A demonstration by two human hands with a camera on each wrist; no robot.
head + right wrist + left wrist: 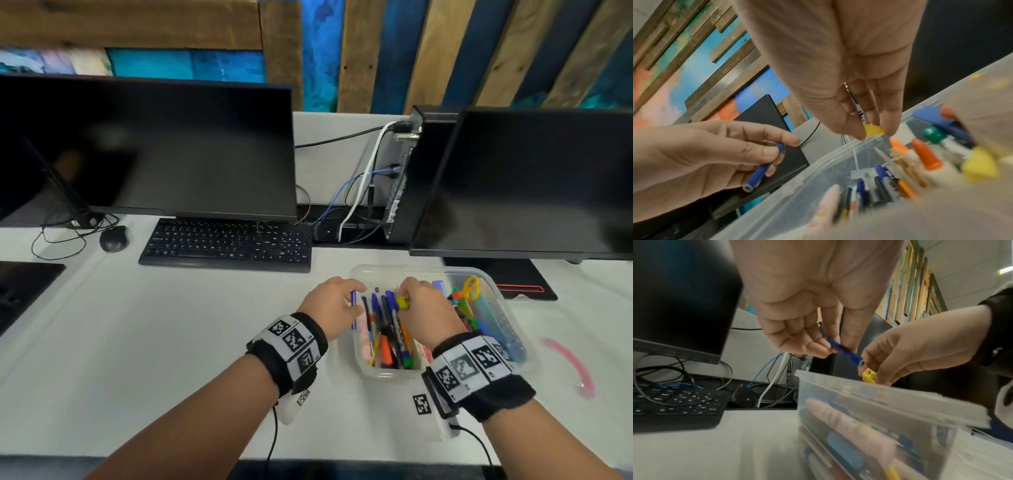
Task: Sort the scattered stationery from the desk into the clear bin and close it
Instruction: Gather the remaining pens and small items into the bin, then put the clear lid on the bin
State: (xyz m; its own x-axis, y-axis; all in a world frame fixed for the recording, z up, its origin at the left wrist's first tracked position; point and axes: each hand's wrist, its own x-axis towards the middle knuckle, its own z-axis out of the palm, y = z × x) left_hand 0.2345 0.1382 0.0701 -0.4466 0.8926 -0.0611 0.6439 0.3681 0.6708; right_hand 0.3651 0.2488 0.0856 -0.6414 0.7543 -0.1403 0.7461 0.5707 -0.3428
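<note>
The clear bin (394,268) stands open on the white desk, right of centre, and holds several pens, markers and yellow-handled scissors (470,287). My left hand (356,301) hovers over the bin's left rim and pinches a blue pen (354,310). In the left wrist view that blue pen (844,352) slants down from my fingers toward the bin wall (838,391). My right hand (406,296) hangs over the bin's middle and pinches a small yellow piece (404,302). The yellow piece (873,131) sits between thumb and fingertips, just above the bin's rim (797,177).
A black keyboard (226,245) and mouse (114,238) lie at the back left under a dark monitor (154,147). A second monitor (531,185) and cables stand behind the bin. A blurred pink curved item (572,366) lies on the desk to the right.
</note>
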